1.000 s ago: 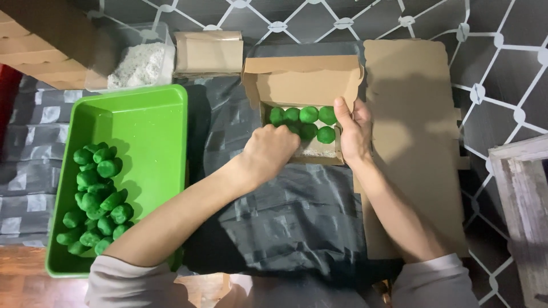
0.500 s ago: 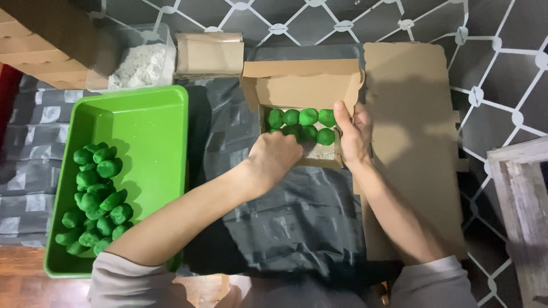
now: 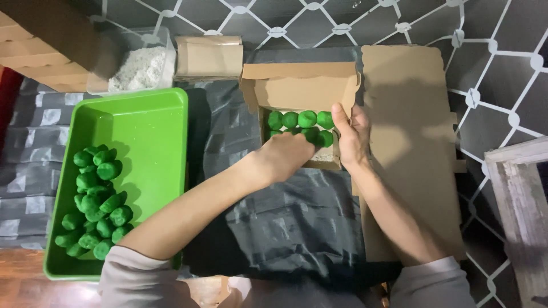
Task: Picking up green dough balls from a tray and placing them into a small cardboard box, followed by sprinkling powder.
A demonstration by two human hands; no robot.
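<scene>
Hands: two, left [image 3: 285, 157] and right [image 3: 351, 137], are seen at the cardboard box [image 3: 299, 85].
Green balls in the box [image 3: 307, 118]: six are counted.
Green trays [image 3: 142, 125]: one, left of the box.

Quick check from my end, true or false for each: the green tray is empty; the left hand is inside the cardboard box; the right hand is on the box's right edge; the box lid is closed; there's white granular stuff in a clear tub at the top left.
The green tray is empty: false, a pile of green balls lies in its near left part.
The left hand reaches into the cardboard box: true.
The right hand rests at the box's right edge: true.
The box lid is closed: false, it stands open.
White granular material sits in a clear tub at top left: true.
</scene>
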